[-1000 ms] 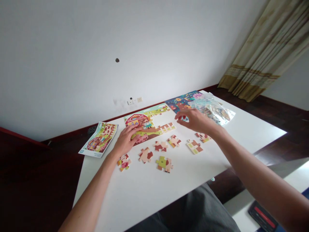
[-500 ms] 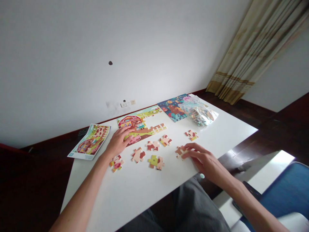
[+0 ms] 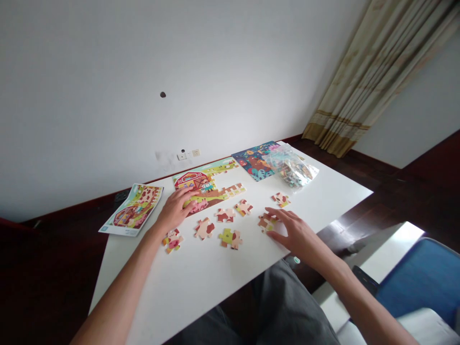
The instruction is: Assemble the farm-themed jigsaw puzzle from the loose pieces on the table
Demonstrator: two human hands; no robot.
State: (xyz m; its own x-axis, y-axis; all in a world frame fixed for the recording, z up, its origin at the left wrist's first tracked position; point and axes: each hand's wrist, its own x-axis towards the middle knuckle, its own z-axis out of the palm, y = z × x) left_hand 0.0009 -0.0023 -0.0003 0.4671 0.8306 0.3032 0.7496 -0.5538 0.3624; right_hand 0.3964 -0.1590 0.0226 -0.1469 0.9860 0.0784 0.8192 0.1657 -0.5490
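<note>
The right hand point(image 3: 293, 231) lies flat, fingers spread, its fingertips on a loose puzzle piece point(image 3: 266, 222) towards the desk's point(image 3: 201, 282) right edge. The left hand point(image 3: 176, 209) (open too) presses the half-built puzzle point(image 3: 208, 188) near the far edge, well apart.

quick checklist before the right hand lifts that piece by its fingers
1. Right hand on the piece: fingertips touch it, no pinch shown: not ok.
2. Piece flat on the table: ok.
3. Left hand steadying the farm puzzle: ok.
4. Gap open in the puzzle's right part: ok.
5. Piece matches that gap: cannot tell.
6. Other loose pieces apart from the right hand: ok.
</note>
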